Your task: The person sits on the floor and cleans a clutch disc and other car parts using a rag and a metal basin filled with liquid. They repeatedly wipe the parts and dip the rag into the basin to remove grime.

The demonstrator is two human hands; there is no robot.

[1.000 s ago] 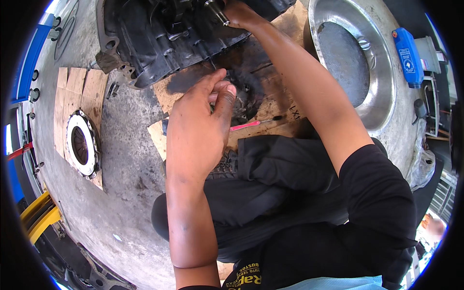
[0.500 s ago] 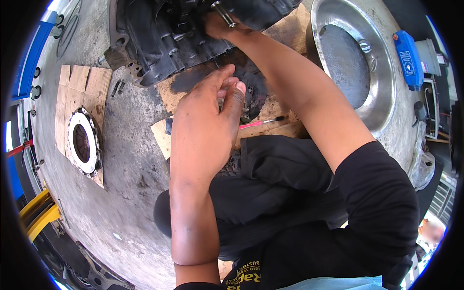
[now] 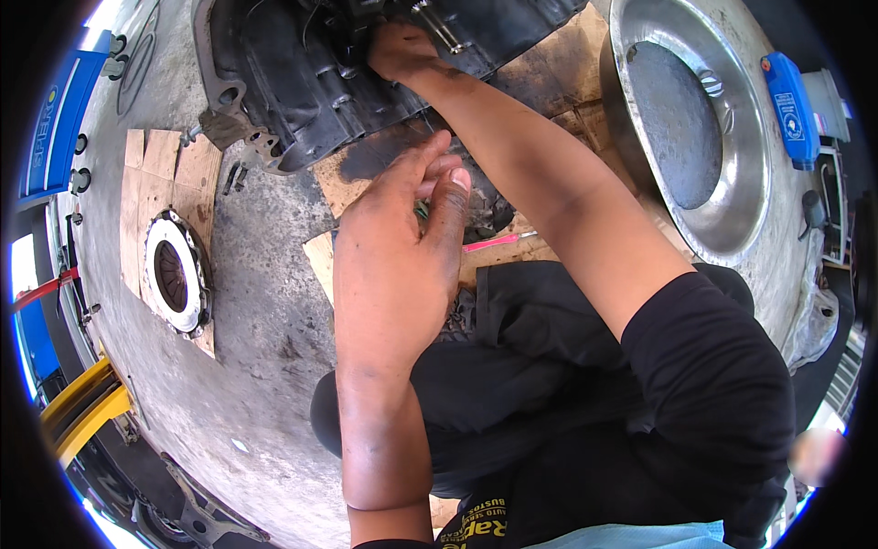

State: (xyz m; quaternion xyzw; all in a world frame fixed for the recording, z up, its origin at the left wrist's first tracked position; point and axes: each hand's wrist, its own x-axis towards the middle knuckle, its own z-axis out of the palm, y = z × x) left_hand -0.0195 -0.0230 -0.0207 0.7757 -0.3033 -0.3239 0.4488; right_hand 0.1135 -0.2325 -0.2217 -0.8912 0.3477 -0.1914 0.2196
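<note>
A dark, oily engine block [image 3: 302, 91] lies at the top of the view. My right hand [image 3: 401, 53] reaches into its open side; the fingers are hidden among dark parts, so their grip cannot be made out. Beside that hand, a shiny metal rod-like piece [image 3: 441, 27] sticks out of the block. My left hand [image 3: 398, 242] hovers nearer to me, below the block's edge, its fingers loosely bent and the thumb apart from them. Nothing shows in its grasp. A pink-handled brush [image 3: 489, 243] lies just right of it on stained cardboard [image 3: 535, 78].
At the right stands a large round metal basin [image 3: 750, 183], with a blue bottle [image 3: 791, 110] beyond it. A clutch pressure plate [image 3: 189, 311] rests on cardboard [image 3: 146, 183] at the left. Small dark bolts [image 3: 234, 177] lie near the block. A yellow metal stand [image 3: 101, 412] is at lower left.
The whole view has shifted, moving the scene rightward and slightly down. Against the block, my right hand has slid a little to the left. My left hand keeps nearly the same pose.
</note>
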